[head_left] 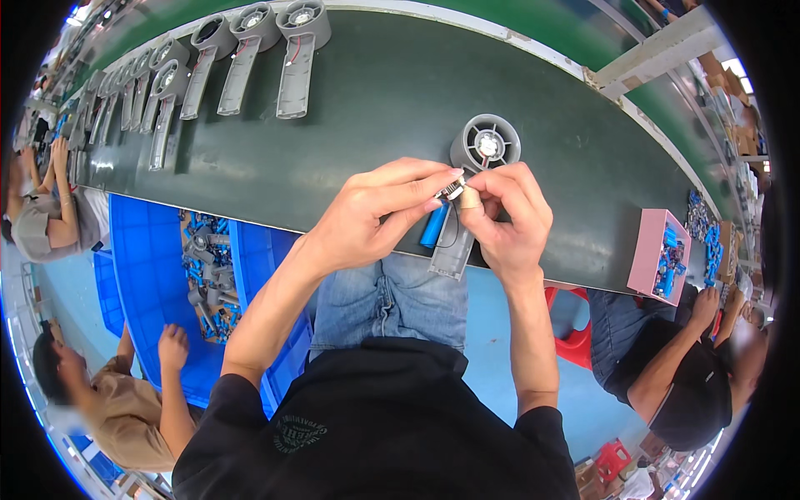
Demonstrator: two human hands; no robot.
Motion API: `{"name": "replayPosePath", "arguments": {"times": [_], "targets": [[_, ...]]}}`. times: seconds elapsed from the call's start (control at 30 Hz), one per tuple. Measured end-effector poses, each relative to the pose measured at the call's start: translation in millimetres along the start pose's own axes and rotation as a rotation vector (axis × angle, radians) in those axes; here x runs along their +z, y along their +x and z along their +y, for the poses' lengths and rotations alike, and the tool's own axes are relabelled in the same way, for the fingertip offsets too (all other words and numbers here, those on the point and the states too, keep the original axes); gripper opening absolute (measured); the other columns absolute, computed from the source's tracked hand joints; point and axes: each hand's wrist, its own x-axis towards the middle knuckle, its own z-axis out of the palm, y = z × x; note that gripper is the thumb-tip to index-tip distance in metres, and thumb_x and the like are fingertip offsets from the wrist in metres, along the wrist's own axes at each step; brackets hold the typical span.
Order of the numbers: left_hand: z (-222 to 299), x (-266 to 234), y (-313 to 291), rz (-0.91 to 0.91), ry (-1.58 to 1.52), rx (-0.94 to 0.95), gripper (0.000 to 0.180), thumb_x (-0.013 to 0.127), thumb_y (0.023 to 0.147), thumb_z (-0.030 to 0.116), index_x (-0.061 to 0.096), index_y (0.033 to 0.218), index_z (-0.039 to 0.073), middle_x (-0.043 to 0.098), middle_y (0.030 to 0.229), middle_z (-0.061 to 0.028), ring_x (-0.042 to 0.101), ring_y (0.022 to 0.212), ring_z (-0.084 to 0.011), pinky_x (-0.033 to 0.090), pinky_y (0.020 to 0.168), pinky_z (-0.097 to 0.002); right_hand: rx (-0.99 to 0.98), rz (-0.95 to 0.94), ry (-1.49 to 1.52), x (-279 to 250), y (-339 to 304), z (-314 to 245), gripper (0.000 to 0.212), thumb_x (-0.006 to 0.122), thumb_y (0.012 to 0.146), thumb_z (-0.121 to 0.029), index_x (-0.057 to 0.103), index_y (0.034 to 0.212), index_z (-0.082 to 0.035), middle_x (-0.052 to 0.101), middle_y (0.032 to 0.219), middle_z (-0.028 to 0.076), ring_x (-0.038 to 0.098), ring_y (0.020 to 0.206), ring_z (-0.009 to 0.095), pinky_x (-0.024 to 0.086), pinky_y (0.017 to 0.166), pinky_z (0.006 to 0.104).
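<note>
Over the grey fan, the left hand pinches a small board, probably steadying it for the right hand pinching its end.

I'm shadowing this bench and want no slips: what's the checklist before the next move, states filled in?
1. Left hand pinching the small part: ok.
2. Right hand at that part: ok; firm grip, cannot tell.
3. Blue cell joined to it: cannot tell, fingers obscure this.
4. Grey fan housing on the green bench: ok.
5. Handle fully on the bench: not ok, its end appears to overhang.
</note>
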Motion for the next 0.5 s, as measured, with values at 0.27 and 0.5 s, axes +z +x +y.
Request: {"name": "replayPosePath", "arguments": {"times": [0.27,0.5], "targets": [[-1,-3,-1,-0.032,-0.026,-0.042,0.038,0.059,0.085,-0.008,0.064,0.122,-0.001,0.066,0.113,-0.018,0.066,0.096,-0.0284,0.052,0.079,-0.0326,-0.128,-0.039,-0.075,-3,3,5,0.015,0.074,0.074,0.008,0.065,0.085,0.002,0.059,0.082,0.004,0.049,0.054,0.004,0.038,0.044,0.0206],[-1,2,2,-0.019,-0.1,-0.088,0.03,0.056,0.09,-0.003,0.065,0.119,-0.003,0.066,0.111,-0.0167,0.065,0.095,-0.0265,0.051,0.081,-0.0323,-0.021,-0.009,-0.181,-3,0,-6,0.015,0.076,0.077,0.003,0.066,0.087,0.001,0.059,0.081,0.002,0.045,0.053,0.002,0.033,0.045,0.0183]]}}
